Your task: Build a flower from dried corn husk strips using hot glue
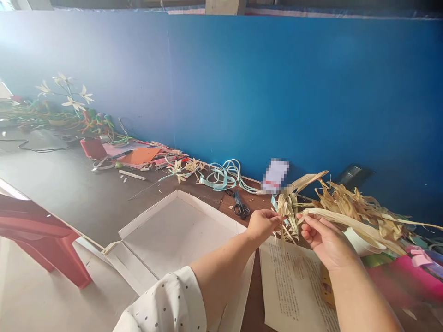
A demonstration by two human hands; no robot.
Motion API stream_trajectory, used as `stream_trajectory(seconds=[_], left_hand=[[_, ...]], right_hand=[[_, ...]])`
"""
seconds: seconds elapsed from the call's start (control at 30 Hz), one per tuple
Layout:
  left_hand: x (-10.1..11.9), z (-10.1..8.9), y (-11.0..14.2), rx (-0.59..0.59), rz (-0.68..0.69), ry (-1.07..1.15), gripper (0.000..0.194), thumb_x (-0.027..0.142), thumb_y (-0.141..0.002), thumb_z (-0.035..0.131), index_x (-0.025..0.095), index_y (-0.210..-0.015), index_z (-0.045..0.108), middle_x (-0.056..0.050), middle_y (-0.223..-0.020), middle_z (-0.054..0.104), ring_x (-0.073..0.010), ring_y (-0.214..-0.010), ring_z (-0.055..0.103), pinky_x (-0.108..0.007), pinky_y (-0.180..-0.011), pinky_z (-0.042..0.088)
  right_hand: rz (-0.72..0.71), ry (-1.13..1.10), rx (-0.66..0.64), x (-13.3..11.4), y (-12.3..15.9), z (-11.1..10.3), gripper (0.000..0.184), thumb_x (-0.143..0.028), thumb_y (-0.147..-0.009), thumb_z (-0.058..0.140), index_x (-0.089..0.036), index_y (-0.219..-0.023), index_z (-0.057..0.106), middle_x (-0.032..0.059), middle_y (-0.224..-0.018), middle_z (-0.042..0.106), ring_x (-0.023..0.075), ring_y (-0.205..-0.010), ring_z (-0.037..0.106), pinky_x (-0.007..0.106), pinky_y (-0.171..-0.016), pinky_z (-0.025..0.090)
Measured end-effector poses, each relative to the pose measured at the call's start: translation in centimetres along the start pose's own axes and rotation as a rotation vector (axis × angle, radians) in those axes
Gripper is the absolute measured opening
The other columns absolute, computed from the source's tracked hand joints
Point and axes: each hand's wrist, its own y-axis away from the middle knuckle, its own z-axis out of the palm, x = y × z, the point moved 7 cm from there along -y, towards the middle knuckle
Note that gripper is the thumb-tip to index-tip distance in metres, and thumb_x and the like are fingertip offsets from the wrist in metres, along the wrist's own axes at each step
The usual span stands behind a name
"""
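Observation:
Over the right part of the table, my right hand (327,242) pinches the narrow end of a long pale dried corn husk (349,219), which trails off to the right. My left hand (265,227) is closed in a pinch a little to the left, with a thin pale husk strip showing below its fingertips. Behind and between the two hands is a bunch of greenish-tan husk (288,205). A heap of crumpled brown husks (342,200) lies beyond my right hand. Below my hands is a printed sheet (285,281), partly covered by my right forearm.
Black scissors (242,210) lie left of my hands, beyond a white shallow box (183,221). Pale blue cord (224,175), husk flowers (178,170) and orange paper (141,156) line the blue partition (277,92). A red plastic stool (44,230) stands at left.

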Motion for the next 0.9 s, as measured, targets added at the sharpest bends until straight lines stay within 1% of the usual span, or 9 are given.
stream_trajectory(seconds=[0.1,0.17,0.23,0.33,0.5,0.63,0.73,0.83,0.9], left_hand=[[-0.3,0.0,-0.1,-0.01,-0.004,0.064,0.037,0.041,-0.054,0.077,0.01,-0.065,0.062,0.002,-0.054,0.05,-0.0052,-0.05,0.04,-0.022,-0.053,0.033],[-0.4,0.0,-0.2,-0.024,0.009,0.073,0.042,0.045,-0.051,0.078,0.01,-0.066,0.063,0.001,-0.055,0.051,-0.0057,-0.051,0.041,-0.022,-0.054,0.034],[-0.4,0.1,-0.2,-0.044,0.017,0.081,0.045,0.048,-0.05,0.078,0.009,-0.066,0.063,0.001,-0.055,0.051,-0.0058,-0.051,0.042,-0.022,-0.055,0.034],[-0.5,0.3,-0.1,-0.079,0.009,0.103,0.046,0.049,-0.05,0.079,0.009,-0.067,0.063,0.0,-0.057,0.053,-0.0063,-0.053,0.044,-0.023,-0.057,0.037],[-0.9,0.6,0.2,-0.175,-0.104,0.15,0.046,0.045,-0.054,0.078,0.009,-0.08,0.067,-0.007,-0.076,0.064,-0.0101,-0.064,0.056,-0.026,-0.067,0.045],[-1.1,0.9,0.5,-0.282,-0.166,0.216,0.041,0.039,-0.059,0.078,0.011,-0.086,0.066,-0.011,-0.09,0.067,-0.0145,-0.075,0.063,-0.027,-0.069,0.047],[-1.2,1.1,0.6,-0.326,-0.182,0.266,0.037,0.035,-0.064,0.076,0.011,-0.089,0.065,-0.011,-0.09,0.067,-0.0153,-0.077,0.064,-0.027,-0.071,0.048],[-1.2,1.2,0.5,-0.336,-0.18,0.294,0.034,0.033,-0.066,0.074,0.01,-0.089,0.065,-0.011,-0.087,0.066,-0.0136,-0.075,0.063,-0.027,-0.073,0.048],[-1.2,1.2,0.5,-0.339,-0.179,0.314,0.033,0.032,-0.067,0.074,0.009,-0.089,0.065,-0.01,-0.088,0.066,-0.0129,-0.074,0.062,-0.027,-0.074,0.048]], right_hand=[[0.01,-0.121,0.011,1.0,-0.3,0.7,0.032,-0.023,-0.053,0.083,-0.02,-0.08,0.065,0.0014,-0.086,0.065,0.0049,-0.053,0.051,0.014,-0.043,0.046],[0.01,-0.177,-0.003,1.9,-0.4,1.0,0.031,-0.023,-0.054,0.082,-0.02,-0.079,0.064,-0.0011,-0.08,0.063,0.0041,-0.05,0.048,0.013,-0.039,0.043],[0.02,-0.235,-0.032,2.7,-0.5,1.3,0.031,-0.023,-0.055,0.082,-0.02,-0.079,0.063,-0.0042,-0.072,0.058,0.0028,-0.048,0.044,0.012,-0.037,0.039],[0.033,-0.297,-0.078,3.5,-0.2,1.5,0.031,-0.021,-0.058,0.082,-0.02,-0.082,0.063,-0.0064,-0.069,0.052,0.0015,-0.048,0.04,0.011,-0.038,0.036],[-0.024,-0.279,-0.115,3.2,0.2,1.8,0.029,-0.026,-0.061,0.081,-0.021,-0.083,0.063,-0.0056,-0.069,0.048,0.0029,-0.051,0.037,0.013,-0.04,0.033],[-0.063,-0.235,-0.118,2.8,0.3,1.9,0.03,-0.029,-0.062,0.08,-0.022,-0.084,0.062,-0.005,-0.069,0.05,0.0049,-0.052,0.037,0.015,-0.041,0.033],[-0.056,-0.227,-0.128,2.9,0.4,2.0,0.029,-0.029,-0.063,0.08,-0.023,-0.085,0.062,-0.0046,-0.07,0.052,0.0055,-0.055,0.04,0.015,-0.043,0.033],[-0.045,-0.225,-0.137,3.0,0.5,2.2,0.03,-0.03,-0.063,0.08,-0.023,-0.086,0.061,-0.0036,-0.07,0.054,0.0061,-0.057,0.043,0.014,-0.044,0.033],[-0.046,-0.232,-0.14,3.0,0.6,2.3,0.03,-0.029,-0.064,0.08,-0.023,-0.086,0.061,-0.0036,-0.07,0.054,0.0056,-0.057,0.042,0.014,-0.044,0.032]])
